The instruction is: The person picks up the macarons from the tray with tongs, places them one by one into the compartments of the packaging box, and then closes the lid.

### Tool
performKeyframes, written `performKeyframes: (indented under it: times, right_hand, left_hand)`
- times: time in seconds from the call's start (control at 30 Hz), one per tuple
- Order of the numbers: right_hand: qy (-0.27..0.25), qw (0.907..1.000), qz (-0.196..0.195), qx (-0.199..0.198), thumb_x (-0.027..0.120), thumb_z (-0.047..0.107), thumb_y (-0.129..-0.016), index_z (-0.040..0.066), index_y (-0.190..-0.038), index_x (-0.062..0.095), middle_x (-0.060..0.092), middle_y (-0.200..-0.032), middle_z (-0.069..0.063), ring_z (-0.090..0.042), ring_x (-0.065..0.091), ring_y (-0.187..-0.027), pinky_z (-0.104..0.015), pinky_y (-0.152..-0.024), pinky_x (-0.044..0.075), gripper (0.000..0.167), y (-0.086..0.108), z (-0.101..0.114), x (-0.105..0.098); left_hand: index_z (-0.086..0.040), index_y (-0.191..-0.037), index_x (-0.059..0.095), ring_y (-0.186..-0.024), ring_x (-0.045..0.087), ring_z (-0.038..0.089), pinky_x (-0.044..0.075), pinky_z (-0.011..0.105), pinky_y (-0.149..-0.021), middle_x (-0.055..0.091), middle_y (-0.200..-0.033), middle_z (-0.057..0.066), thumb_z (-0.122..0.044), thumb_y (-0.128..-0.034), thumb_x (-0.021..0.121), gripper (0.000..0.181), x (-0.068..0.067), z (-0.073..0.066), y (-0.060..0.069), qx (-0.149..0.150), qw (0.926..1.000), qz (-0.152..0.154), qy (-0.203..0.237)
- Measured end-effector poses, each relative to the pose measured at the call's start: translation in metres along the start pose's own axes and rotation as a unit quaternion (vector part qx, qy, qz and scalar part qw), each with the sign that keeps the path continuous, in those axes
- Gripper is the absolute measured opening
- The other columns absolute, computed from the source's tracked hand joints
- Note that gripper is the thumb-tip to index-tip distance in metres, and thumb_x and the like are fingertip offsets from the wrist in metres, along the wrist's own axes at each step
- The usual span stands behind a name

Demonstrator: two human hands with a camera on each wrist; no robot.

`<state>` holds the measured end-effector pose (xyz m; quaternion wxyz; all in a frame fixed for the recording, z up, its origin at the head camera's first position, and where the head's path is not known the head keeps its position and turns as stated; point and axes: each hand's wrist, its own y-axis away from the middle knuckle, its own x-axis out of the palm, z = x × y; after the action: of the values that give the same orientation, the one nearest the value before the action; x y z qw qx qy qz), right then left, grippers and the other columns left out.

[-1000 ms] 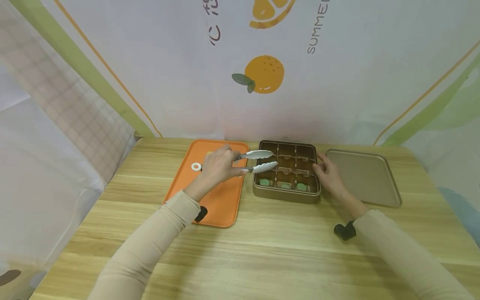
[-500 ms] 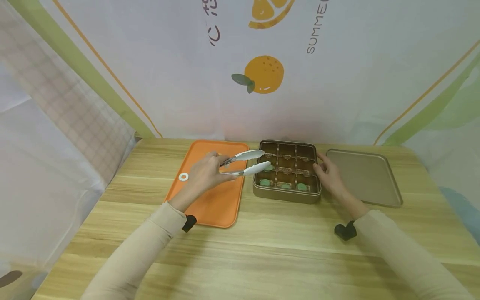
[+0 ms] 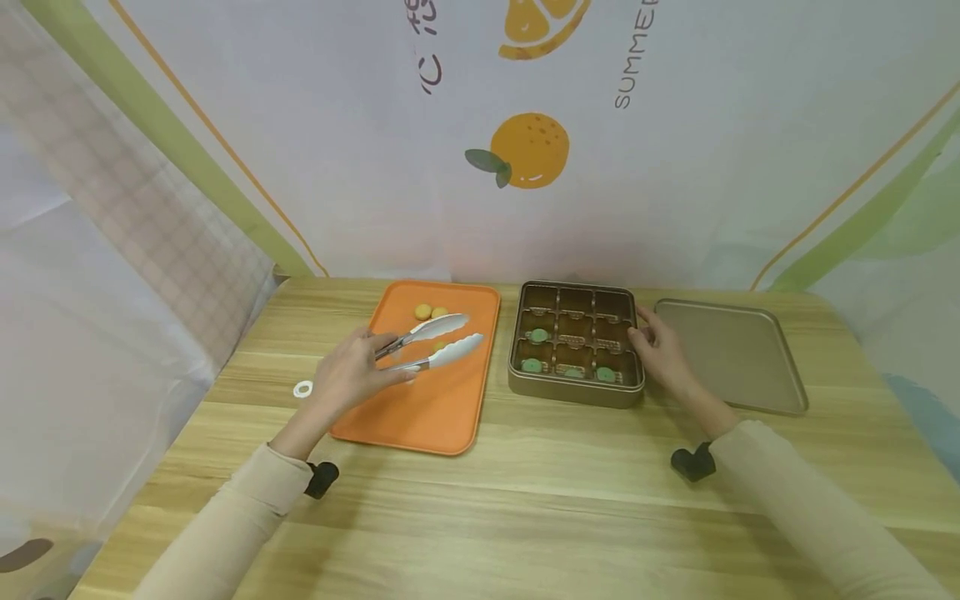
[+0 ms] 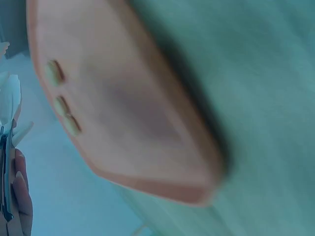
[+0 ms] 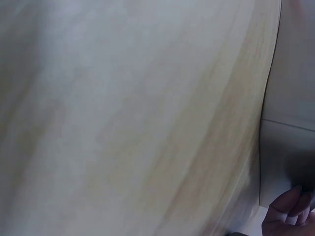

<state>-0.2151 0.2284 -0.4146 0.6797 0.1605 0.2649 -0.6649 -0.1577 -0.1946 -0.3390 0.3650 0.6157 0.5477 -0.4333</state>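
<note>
My left hand (image 3: pixel 348 371) holds a pair of tongs (image 3: pixel 427 342) with white tips spread apart above the orange tray (image 3: pixel 420 425). Nothing sits between the tips, and a white ring shows at the handle end. Three small round yellow biscuits (image 3: pixel 423 312) lie on that tray, one partly behind the tongs; they also appear in the left wrist view. My right hand (image 3: pixel 660 350) grips the right rim of a brown tin (image 3: pixel 573 393), thumb over the edge. Inside the tin is a divider with several compartments. Green round biscuits (image 3: pixel 538 335) sit in the front compartments and the middle-left one.
A flat brown lid (image 3: pixel 727 354) lies on the wooden table (image 3: pixel 525 500), right of the tin. Behind the table hangs a white cloth (image 3: pixel 637 225) with fruit prints. The left wrist view is blurred.
My left hand has drawn the tongs leftward and back, from over the tin to over the tray. A green biscuit now shows in the middle-left compartment. My right hand has stayed put.
</note>
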Motion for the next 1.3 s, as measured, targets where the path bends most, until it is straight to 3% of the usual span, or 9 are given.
performKeyframes:
  times: [0.17,0.27,0.57,0.9,1.13,1.3]
  right_hand:
    - [0.003,1.0000,-0.002,-0.001,0.042,0.019,-0.100,-0.006,-0.143,0.030,0.058,-0.095,-0.024,-0.021,0.051,-0.086,-0.031,-0.075,0.043,0.051,-0.001,-0.001,0.000]
    - [0.002,1.0000,-0.001,-0.006,0.042,0.019,-0.100,-0.007,-0.143,0.030,0.058,-0.093,-0.022,-0.016,0.050,-0.084,-0.026,-0.072,0.043,0.052,-0.001,-0.001,0.000]
    - [0.001,0.9999,-0.001,-0.012,0.042,0.018,-0.099,-0.008,-0.143,0.030,0.056,-0.086,-0.017,-0.009,0.047,-0.075,-0.022,-0.067,0.041,0.052,-0.001,-0.001,-0.001]
    - [-0.001,1.0000,-0.002,-0.010,0.043,0.019,-0.099,-0.007,-0.143,0.031,0.056,-0.086,-0.017,-0.011,0.048,-0.076,-0.023,-0.068,0.042,0.052,0.000,0.001,-0.001]
    - [-0.029,0.9989,-0.013,-0.035,0.045,0.025,-0.098,-0.009,-0.140,0.034,0.057,-0.083,-0.014,-0.016,0.052,-0.080,-0.026,-0.069,0.042,0.056,0.002,0.001,0.000]
    - [-0.010,0.9997,-0.010,-0.022,0.044,0.022,-0.099,-0.007,-0.142,0.032,0.057,-0.085,-0.016,-0.019,0.052,-0.082,-0.028,-0.071,0.042,0.053,0.001,0.000,0.000]
  left_hand:
    - [-0.007,-0.124,0.062,-0.068,0.043,0.021,0.033,0.029,-0.053,0.054,-0.088,0.011,-0.040,-0.0743,0.078,0.061,0.003,0.016,0.008,-0.010,0.9999,-0.004,-0.010]
    - [-0.006,-0.124,0.062,-0.068,0.044,0.021,0.034,0.029,-0.052,0.056,-0.092,0.013,-0.040,-0.0745,0.077,0.062,0.004,0.022,0.011,-0.014,0.9997,-0.005,-0.020]
    - [-0.006,-0.123,0.062,-0.065,0.043,0.020,0.033,0.029,-0.051,0.055,-0.091,0.011,-0.041,-0.0751,0.077,0.061,0.007,0.030,0.014,-0.019,0.9993,-0.008,-0.030]
    - [-0.004,-0.123,0.062,-0.064,0.042,0.019,0.033,0.029,-0.050,0.053,-0.087,0.010,-0.039,-0.0745,0.078,0.062,0.009,0.033,0.013,-0.019,0.9991,-0.009,-0.036]
    - [-0.003,-0.124,0.061,-0.065,0.044,0.019,0.033,0.029,-0.050,0.055,-0.089,0.011,-0.039,-0.0759,0.076,0.062,0.009,0.033,0.011,-0.017,0.9995,-0.001,-0.028]
    - [-0.003,-0.122,0.062,-0.066,0.045,0.019,0.034,0.029,-0.050,0.056,-0.089,0.010,-0.039,-0.0775,0.075,0.059,0.010,0.033,0.011,-0.013,0.9996,0.003,-0.025]
